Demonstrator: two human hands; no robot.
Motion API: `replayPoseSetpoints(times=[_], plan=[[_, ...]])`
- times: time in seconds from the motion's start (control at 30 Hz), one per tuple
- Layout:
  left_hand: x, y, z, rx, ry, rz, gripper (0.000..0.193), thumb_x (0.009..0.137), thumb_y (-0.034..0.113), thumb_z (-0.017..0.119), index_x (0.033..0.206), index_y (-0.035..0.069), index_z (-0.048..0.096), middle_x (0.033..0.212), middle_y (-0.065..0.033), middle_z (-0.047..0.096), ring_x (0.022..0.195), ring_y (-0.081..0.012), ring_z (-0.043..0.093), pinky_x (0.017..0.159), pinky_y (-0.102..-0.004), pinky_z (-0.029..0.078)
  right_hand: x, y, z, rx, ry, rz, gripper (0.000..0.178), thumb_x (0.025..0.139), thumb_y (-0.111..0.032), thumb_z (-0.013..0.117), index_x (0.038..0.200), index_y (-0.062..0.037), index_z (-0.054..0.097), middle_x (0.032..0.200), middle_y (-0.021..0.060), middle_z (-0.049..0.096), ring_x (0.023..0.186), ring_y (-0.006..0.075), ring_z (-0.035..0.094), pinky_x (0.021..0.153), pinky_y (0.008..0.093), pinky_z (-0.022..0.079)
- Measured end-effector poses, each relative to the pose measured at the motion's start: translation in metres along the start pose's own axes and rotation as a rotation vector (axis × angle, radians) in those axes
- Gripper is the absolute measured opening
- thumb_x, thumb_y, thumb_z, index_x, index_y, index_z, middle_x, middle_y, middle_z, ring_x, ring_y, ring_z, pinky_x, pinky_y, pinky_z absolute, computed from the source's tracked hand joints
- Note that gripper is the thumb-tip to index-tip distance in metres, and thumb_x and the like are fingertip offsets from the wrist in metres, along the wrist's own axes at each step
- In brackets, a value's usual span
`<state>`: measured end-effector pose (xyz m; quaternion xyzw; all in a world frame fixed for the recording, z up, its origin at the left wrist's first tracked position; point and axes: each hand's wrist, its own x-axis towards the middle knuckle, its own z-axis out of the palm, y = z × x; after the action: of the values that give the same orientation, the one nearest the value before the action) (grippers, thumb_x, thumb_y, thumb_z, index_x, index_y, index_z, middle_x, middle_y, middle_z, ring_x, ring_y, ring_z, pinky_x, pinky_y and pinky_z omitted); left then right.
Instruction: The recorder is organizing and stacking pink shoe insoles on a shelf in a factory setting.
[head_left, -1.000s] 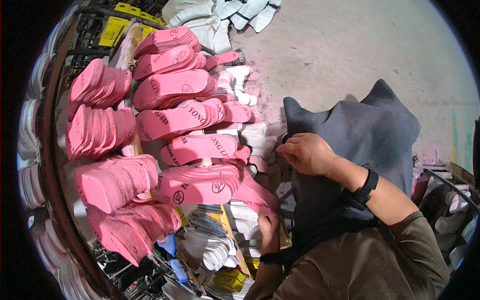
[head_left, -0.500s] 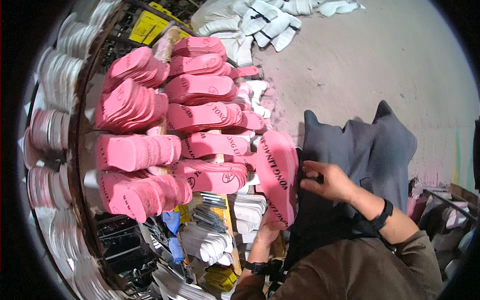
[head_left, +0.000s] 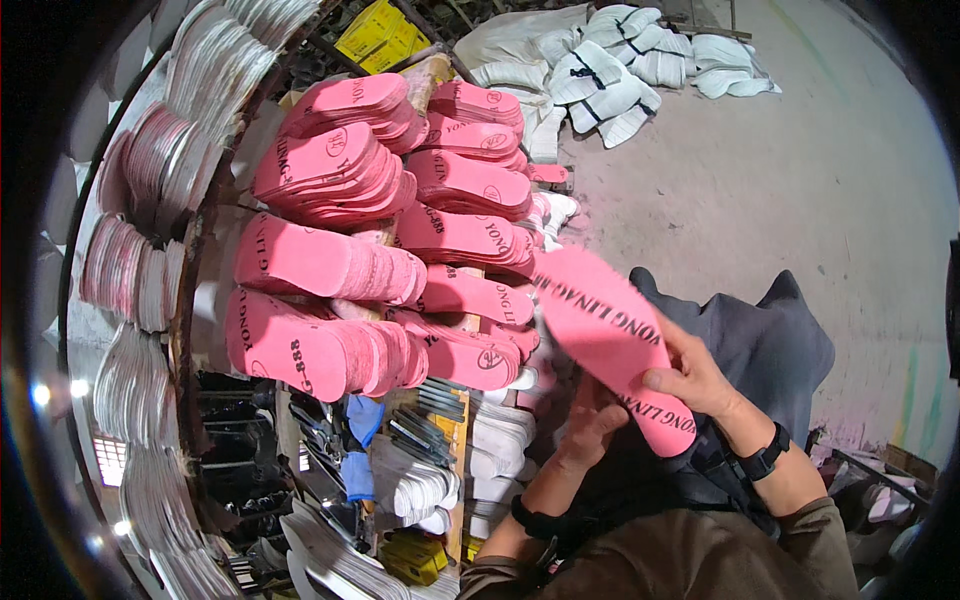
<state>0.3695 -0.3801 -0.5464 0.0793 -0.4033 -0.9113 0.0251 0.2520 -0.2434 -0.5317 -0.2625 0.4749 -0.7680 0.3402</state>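
Observation:
A pink insole (head_left: 600, 310) with dark printing is held slantwise over my lap, its narrower end toward me. My right hand (head_left: 697, 372) grips its right edge, thumb on the printed face and fingers behind. At the lower left edge is my left hand (head_left: 588, 428), closed against the insole, its fingers partly hidden behind it. Whether more than one insole is held, I cannot tell. Left of my hands, stacks of similar pink insoles (head_left: 325, 172) lie in two columns, the nearest stack (head_left: 290, 342) at the lower left.
White insole stacks (head_left: 140, 385) line a curved dark rack edge (head_left: 192, 290) at far left. Below the pink stacks are metal strips (head_left: 418, 436), a blue cloth (head_left: 357, 475) and more white pieces (head_left: 500, 435). White bundles (head_left: 605, 85) lie on the grey floor; dark cloth (head_left: 745, 330) covers my legs.
My right hand has moved from beside the insole to gripping its edge. The insole has tilted, its near end swinging right. The view has shifted, and the stacks appear farther right.

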Motion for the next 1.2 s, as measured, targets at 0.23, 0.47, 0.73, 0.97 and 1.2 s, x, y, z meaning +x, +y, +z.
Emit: replayPoseSetpoints(times=[0.23,0.47,0.73,0.97,1.2], plan=[[0.008,-0.014,-0.002,-0.215,0.334,0.08,0.058,0.076,0.01,0.072,0.126,0.005,0.044,0.113,-0.0035,0.054,0.105,-0.017,0.054,0.094,-0.0321,0.043,0.011,-0.012,0.001,-0.998,-0.075,-0.081,0.073,0.08,-0.036,0.068,0.134,0.0045,0.04,0.133,0.0283,0.041,0.125,0.04,0.041,0.104,0.0398,0.033],[0.021,-0.008,-0.021,-0.097,0.41,0.246,0.058,0.078,0.014,0.072,0.128,0.005,0.042,0.118,-0.0043,0.053,0.11,-0.0192,0.052,0.096,-0.0359,0.043,-0.004,0.022,-0.004,-0.231,0.045,0.235,0.065,0.083,-0.031,0.071,0.132,0.004,0.045,0.126,0.0154,0.054,0.117,0.0202,0.05,0.1,0.0321,0.038],[0.037,0.027,-0.036,0.123,0.4,0.426,0.071,0.084,0.03,0.069,0.137,0.005,0.029,0.131,-0.0058,0.042,0.122,-0.0224,0.041,0.103,-0.0389,0.033,0.08,0.043,0.016,0.019,-0.017,0.172,0.056,0.08,-0.012,0.073,0.13,0.003,0.05,0.119,0.0052,0.059,0.105,0.0099,0.053,0.093,0.0254,0.042],[0.025,0.008,-0.06,-0.011,0.322,0.343,0.086,0.084,0.029,0.067,0.147,0.006,0.013,0.149,-0.0104,0.025,0.139,-0.0227,0.021,0.114,-0.0398,0.014,0.159,0.07,0.042,-0.242,-0.115,0.15,0.052,0.083,-0.026,0.072,0.125,-0.0007,0.056,0.107,0.0052,0.065,0.094,0.0107,0.057,0.083,0.0252,0.047],[0.036,-0.003,-0.097,-0.307,0.225,0.212,0.08,0.086,0.02,0.063,0.148,0.013,0.013,0.153,-0.0095,0.019,0.142,-0.0266,0.013,0.115,-0.0429,0.006,0.191,0.08,0.06,-0.056,-0.099,0.232,0.045,0.083,-0.03,0.071,0.118,-0.0028,0.061,0.103,0.0043,0.066,0.091,0.0098,0.057,0.081,0.0251,0.047]])
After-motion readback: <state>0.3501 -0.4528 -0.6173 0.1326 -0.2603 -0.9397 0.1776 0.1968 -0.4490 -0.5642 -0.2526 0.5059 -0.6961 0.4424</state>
